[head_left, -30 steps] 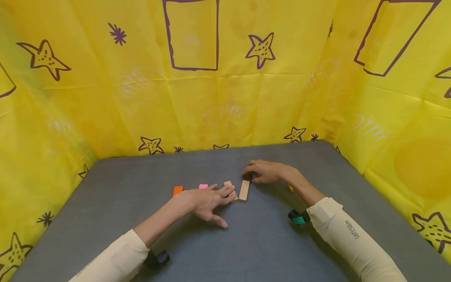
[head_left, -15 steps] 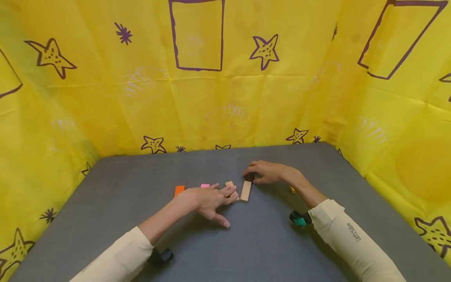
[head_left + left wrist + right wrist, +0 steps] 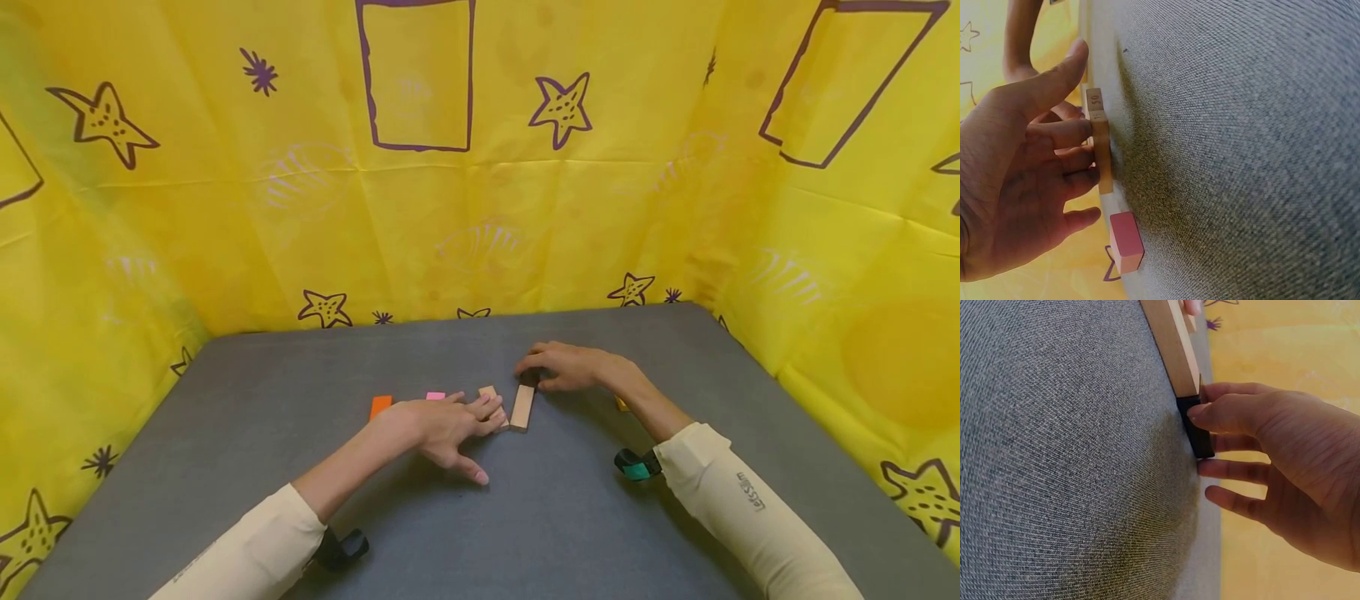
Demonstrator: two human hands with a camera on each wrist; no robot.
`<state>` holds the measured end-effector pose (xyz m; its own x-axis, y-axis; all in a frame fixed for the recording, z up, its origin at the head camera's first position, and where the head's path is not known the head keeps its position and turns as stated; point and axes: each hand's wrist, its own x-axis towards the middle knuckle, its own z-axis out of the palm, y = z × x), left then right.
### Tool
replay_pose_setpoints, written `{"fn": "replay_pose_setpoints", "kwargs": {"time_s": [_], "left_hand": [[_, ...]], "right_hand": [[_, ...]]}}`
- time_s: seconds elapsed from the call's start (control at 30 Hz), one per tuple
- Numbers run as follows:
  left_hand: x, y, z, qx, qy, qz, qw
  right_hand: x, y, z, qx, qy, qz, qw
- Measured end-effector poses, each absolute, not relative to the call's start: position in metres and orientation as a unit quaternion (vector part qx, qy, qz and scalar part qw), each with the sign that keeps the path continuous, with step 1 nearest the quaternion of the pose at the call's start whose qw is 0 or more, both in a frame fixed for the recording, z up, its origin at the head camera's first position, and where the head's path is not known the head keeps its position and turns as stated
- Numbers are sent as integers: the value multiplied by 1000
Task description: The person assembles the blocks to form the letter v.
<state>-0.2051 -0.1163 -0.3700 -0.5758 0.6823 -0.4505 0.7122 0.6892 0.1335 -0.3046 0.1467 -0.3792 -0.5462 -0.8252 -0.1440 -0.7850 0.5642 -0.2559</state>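
Two plain wooden blocks lie flat on the grey table, slanted so that their near ends meet. My left hand (image 3: 450,429) rests its fingertips on the left wooden block (image 3: 487,391), thumb stretched out to the side. In the left wrist view, number marks show on the ends of these blocks. Past the far end of the right wooden block (image 3: 522,407), my right hand (image 3: 566,365) pinches a small black block (image 3: 1196,428) between thumb and fingers. The black block sits end to end with that wooden one in the right wrist view.
A pink block (image 3: 1127,240) lies left of the wooden pair, partly behind my left hand in the head view. Farther left is an orange block (image 3: 381,405). A yellow block (image 3: 621,404) shows partly behind my right forearm. Yellow patterned cloth (image 3: 495,192) walls the table's back and sides.
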Motion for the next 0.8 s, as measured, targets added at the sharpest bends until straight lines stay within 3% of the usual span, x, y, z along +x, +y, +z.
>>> {"fn": "replay_pose_setpoints", "kwargs": {"time_s": [0.33,0.8], "left_hand": [[-205,-117,-370,396,885,-28,243],[-205,-116,-370,394,887,-29,240]], "right_hand": [[-303,150,-379,-455,876,-95,125],[-285,171,-362,-440,890,-87,78]]}}
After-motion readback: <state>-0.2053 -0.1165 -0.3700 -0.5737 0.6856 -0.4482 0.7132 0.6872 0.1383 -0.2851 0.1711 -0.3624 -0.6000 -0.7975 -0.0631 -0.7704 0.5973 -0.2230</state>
